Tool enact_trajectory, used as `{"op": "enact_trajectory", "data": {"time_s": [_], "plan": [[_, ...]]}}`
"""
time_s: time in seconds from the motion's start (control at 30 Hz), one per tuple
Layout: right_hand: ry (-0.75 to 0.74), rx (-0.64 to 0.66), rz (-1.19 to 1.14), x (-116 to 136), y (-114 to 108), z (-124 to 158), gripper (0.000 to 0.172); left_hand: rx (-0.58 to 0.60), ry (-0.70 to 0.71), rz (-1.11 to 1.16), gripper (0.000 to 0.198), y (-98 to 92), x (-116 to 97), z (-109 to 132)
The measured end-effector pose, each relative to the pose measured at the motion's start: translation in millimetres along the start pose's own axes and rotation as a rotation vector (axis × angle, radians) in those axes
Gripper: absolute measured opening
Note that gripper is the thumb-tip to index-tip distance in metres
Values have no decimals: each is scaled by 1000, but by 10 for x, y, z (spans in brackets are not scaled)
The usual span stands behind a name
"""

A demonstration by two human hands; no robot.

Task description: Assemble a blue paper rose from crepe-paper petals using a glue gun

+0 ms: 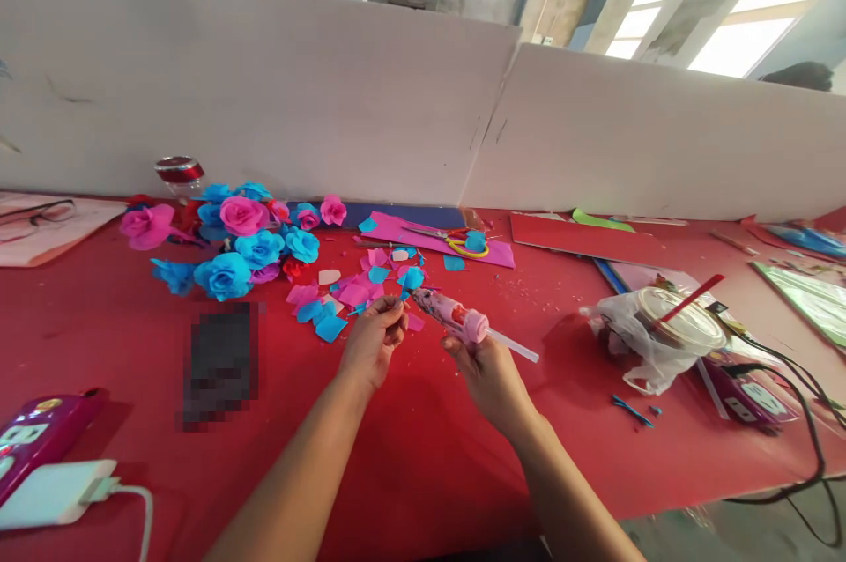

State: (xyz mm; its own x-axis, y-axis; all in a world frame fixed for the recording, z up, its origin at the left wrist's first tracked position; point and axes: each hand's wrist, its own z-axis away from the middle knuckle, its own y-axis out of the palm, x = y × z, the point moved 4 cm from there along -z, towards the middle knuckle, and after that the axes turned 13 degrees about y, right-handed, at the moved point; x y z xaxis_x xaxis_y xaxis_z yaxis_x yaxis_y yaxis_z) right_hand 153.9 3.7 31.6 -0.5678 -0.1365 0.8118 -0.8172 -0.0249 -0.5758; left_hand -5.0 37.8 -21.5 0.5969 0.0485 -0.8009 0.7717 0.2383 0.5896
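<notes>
**Two hands closing in over a red worktop**

In the head view, both forearms are reaching forward and converging. The left hand is pinching one blue paper piece between its fingers. The right hand is wrapping its fingers round one pink glue gun, just right of that piece. Its long axis is slanting, nozzle pointing forward-left, one clear glue stick jutting back-right. One pair of scissors is lying beyond.
</notes>
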Motion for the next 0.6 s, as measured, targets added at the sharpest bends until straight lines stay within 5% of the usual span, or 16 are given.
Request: {"op": "enact_trajectory", "data": {"time_s": [0.6], "plan": [[-2,-24,88,-25,29,-47,34,-7,-2,-39,25,19,1,2]]}}
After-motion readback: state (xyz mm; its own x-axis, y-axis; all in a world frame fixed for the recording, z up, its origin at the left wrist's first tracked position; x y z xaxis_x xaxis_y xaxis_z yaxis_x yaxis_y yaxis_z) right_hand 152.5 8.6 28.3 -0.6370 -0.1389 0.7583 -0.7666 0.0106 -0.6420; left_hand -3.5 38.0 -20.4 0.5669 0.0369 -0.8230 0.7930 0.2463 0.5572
